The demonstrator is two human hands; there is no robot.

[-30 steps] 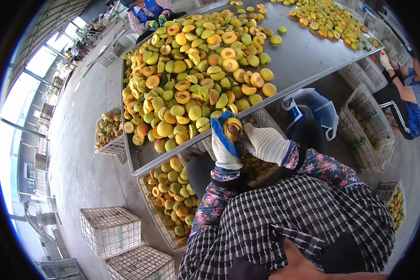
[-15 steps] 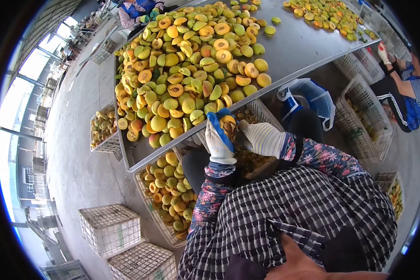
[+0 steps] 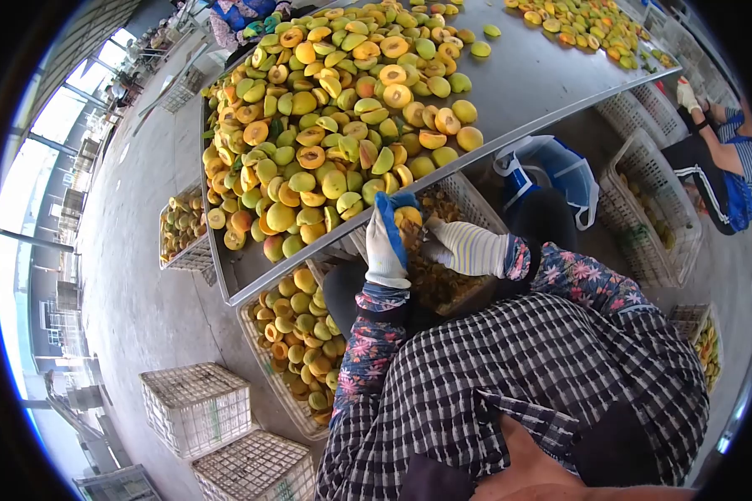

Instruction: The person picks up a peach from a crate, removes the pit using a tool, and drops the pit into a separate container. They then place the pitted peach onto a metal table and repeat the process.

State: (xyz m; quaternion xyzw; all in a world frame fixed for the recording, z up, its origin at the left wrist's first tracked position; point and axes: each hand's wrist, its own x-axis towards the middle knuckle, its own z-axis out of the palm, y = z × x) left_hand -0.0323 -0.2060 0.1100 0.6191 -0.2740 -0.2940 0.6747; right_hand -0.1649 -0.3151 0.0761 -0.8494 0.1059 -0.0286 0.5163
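Note:
My left hand [image 3: 386, 250], in a white glove with blue coating, is closed around a yellow peach half [image 3: 408, 220] just below the metal table's edge. Close against the fruit is my right hand [image 3: 475, 249], in a striped knit glove, its fingers closed on a small brownish hand tool [image 3: 431, 224] that is mostly hidden. Below both hands sits a crate [image 3: 480, 204] with brown pits and scraps in it. Ahead, a large heap of halved yellow-green peaches [image 3: 309, 159] lies on the metal table [image 3: 526, 100].
A crate of peach halves [image 3: 297, 334] stands left of my legs. Empty-looking crates [image 3: 196, 409] are on the floor. Right of the hands hangs a blue-and-white bag [image 3: 556, 179]. A co-worker [image 3: 731, 167] sits at the far right near more crates [image 3: 652, 209].
Both hands have shifted slightly left and stay close together. The brown tool's end shows less now beside the peach half. The view has tilted a little.

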